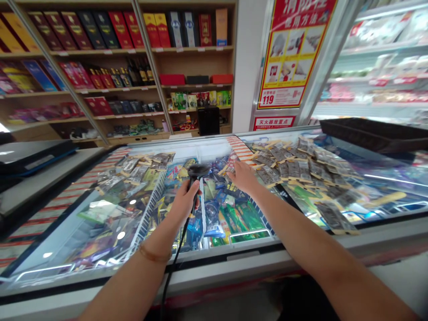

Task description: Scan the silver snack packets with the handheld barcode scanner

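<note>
My left hand (187, 198) is closed round the handle of a black barcode scanner (199, 169), its head over the open middle of a chest freezer (197, 145). From the scanner a black cable (179, 249) runs down over the freezer's front edge. Further right, my right hand (243, 177) has its fingers closed on a small red-and-white packet (232, 159); the fingers partly hide it. Below both hands, wire baskets (151, 209) hold wrapped frozen goods, among them green packets (242, 218) and a blue-and-white packet (214, 225).
Dark packets (297, 167) lie heaped on the right glass lid, with a black tray (374, 133) behind. More packets (140, 165) lie on the left lid. A black-topped device (33, 158) stands far left. Stocked shelves (117, 51) line the back wall.
</note>
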A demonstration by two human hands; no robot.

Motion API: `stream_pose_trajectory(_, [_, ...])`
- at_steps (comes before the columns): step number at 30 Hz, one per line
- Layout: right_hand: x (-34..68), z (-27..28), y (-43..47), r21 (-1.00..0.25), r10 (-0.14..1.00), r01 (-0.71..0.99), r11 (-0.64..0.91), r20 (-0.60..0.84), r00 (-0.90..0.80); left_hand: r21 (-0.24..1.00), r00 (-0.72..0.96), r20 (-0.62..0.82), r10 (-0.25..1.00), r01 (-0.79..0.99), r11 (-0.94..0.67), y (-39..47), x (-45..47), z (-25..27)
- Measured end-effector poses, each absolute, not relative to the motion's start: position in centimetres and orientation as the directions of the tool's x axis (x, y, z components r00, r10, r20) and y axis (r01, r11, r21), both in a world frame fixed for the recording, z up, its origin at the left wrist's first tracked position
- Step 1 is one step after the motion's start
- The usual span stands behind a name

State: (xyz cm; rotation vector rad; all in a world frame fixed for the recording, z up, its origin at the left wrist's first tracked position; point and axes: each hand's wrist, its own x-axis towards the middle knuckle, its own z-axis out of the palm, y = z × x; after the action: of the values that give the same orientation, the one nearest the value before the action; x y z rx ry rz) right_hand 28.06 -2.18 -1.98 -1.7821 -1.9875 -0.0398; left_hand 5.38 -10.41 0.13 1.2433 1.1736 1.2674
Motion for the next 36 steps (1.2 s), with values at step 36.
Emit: stream_pose_trajectory(36, [27.9, -1.1, -0.8, -0.912, 0.981, -0.378, 0.159, 0.103, 0.165, 0.984, 0.373, 0.167, 0.913, -0.007, -0.177, -13.3, 8.2, 0.3])
